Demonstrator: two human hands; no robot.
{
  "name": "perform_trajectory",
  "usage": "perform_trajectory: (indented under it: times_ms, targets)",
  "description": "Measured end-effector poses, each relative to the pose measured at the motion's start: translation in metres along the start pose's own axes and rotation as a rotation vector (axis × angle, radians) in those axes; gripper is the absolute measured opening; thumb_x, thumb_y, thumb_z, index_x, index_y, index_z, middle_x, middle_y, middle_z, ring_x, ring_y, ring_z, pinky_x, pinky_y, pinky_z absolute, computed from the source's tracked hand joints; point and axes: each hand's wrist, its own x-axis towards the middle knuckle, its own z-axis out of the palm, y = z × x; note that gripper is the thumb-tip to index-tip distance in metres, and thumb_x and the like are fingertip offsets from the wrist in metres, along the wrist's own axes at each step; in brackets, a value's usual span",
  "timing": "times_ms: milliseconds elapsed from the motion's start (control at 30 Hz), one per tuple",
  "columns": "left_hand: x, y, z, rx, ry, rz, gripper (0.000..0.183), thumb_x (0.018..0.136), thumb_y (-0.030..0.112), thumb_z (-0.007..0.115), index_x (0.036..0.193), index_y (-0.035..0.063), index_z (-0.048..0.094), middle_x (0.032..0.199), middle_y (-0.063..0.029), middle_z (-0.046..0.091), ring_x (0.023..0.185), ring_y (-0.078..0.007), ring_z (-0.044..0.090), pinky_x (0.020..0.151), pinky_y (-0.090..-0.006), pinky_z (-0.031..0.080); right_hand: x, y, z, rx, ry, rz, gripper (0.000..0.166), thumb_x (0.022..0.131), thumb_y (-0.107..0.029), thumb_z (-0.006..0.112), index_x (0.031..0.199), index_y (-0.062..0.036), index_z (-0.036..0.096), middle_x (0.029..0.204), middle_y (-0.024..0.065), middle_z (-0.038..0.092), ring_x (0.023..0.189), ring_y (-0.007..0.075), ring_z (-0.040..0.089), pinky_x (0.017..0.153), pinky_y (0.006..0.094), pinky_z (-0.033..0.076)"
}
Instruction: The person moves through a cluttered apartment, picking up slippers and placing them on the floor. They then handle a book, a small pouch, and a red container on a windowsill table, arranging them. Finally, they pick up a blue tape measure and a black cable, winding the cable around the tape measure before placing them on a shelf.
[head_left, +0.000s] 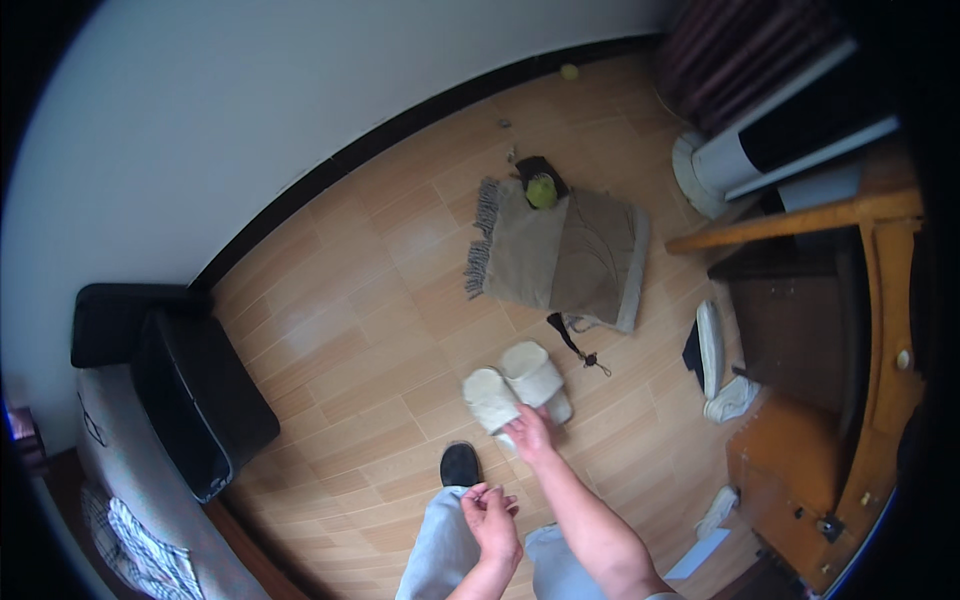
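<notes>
A pair of white slippers lies on the floor in front of me, one a left-hand slipper (491, 394) and one a right-hand slipper (534, 375). My right hand (534, 436) is at their near end, its fingertips overlapping the edge of the left-hand slipper. Whether the fingers grip it or only touch it cannot be made out. Above my left knee is my left hand (491, 517), with loosely curled fingers somewhat apart and nothing visible in them. Just beyond it shows my black shoe (459, 465).
A folded grey-brown fringed blanket (555, 255) bears a green object (541, 192). Nearby lies a black tassel (574, 341). An open black bin (217, 397) stands left. At right are a wooden chair (877, 300), a white shoe (709, 349), crumpled white cloth (731, 400) and a white fan-like base (694, 176).
</notes>
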Motion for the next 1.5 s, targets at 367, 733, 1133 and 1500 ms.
perform_trajectory:
  times_ms: [367, 733, 1133, 1500]
  targets:
    - [0.018, 0.046, 0.004, -0.333, 0.109, 0.032, 0.020, 0.100, 0.015, 0.053, 0.118, 0.0143, 0.044, 0.095, -0.0019, 0.057, 0.075, -0.0095, 0.054, 0.062, -0.0254, 0.044, -0.002, 0.062, 0.344, -0.235, -0.484, -0.017, 0.071, 0.091, -0.013, 0.072, 0.148, -0.0109, 0.030, 0.137, 0.0149, 0.052, 0.126, 0.0237, 0.053, 0.101, 0.0398, 0.047]
    - [0.007, 0.067, 0.022, -0.242, 0.080, -0.106, 0.023, 0.095, 0.011, 0.058, 0.115, 0.0163, 0.048, 0.096, -0.0010, 0.055, 0.075, -0.0129, 0.056, 0.062, -0.0277, 0.045, 0.080, -0.089, -0.028, -1.774, 0.233, -0.478, 0.024, 0.088, -0.023, 0.068, 0.101, -0.0033, 0.070, 0.102, 0.0168, 0.072, 0.098, 0.0330, 0.068, 0.086, 0.0417, 0.054]
    - [0.050, 0.086, 0.039, -0.269, 0.090, -0.188, 0.029, 0.093, 0.008, 0.058, 0.117, 0.0193, 0.047, 0.094, -0.0002, 0.058, 0.074, -0.0114, 0.058, 0.057, -0.0258, 0.047, 0.013, -0.271, -0.082, -2.018, 0.717, -0.440, 0.039, 0.083, -0.033, 0.075, 0.106, -0.0028, 0.068, 0.111, 0.0198, 0.071, 0.106, 0.0350, 0.068, 0.094, 0.0415, 0.054]
    - [0.070, 0.203, 0.122, -0.337, -0.140, 0.095, 0.035, 0.093, 0.009, 0.061, 0.124, 0.0150, 0.046, 0.103, -0.0026, 0.059, 0.082, -0.0138, 0.059, 0.069, -0.0295, 0.049, 0.180, -0.278, 0.262, -1.651, 0.333, -1.241, 0.076, 0.073, -0.025, 0.083, 0.140, -0.0103, 0.050, 0.135, 0.0210, 0.053, 0.125, 0.0398, 0.052, 0.105, 0.0468, 0.046]
